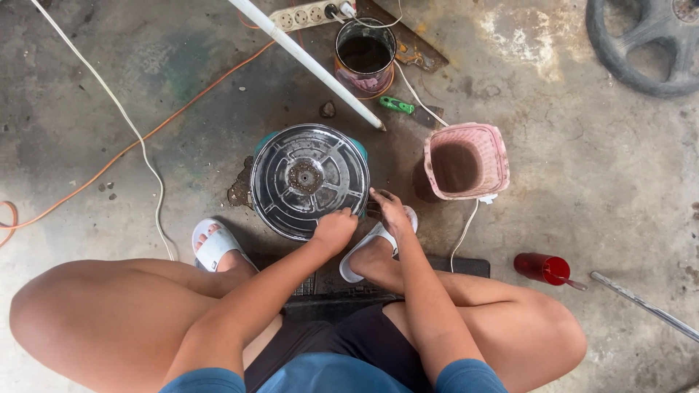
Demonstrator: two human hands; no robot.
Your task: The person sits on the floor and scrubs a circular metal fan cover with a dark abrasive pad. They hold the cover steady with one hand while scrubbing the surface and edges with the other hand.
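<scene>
Seen from above, squatting on a stained concrete floor, knees wide, feet in white slippers. Directly ahead, flat on the floor, a round dark metal disc with raised ribs and a rusty hub at its middle, resting over something teal that peeks out at its upper edge.

Left hand on the near rim of the disc, fingers curled down over the edge in a closed grip on it. Right hand just beside the disc's lower right rim, fingers bent and pinched together at the edge; cannot tell whether anything small is caught between them. Both hands close together, nearly touching.

To the right of the disc, a pink plastic basket, upright, dark inside. Beyond the disc, a rusty round tin can, open at the top, and near it a green-handled tool lying flat. A white pipe slanting across from the top toward the disc. A white power strip at the top edge, with an orange cable and a white cable trailing off to the left. Far right, a red cylinder lying on its side, next to a metal bar; at the top right corner, a black wheel.
</scene>
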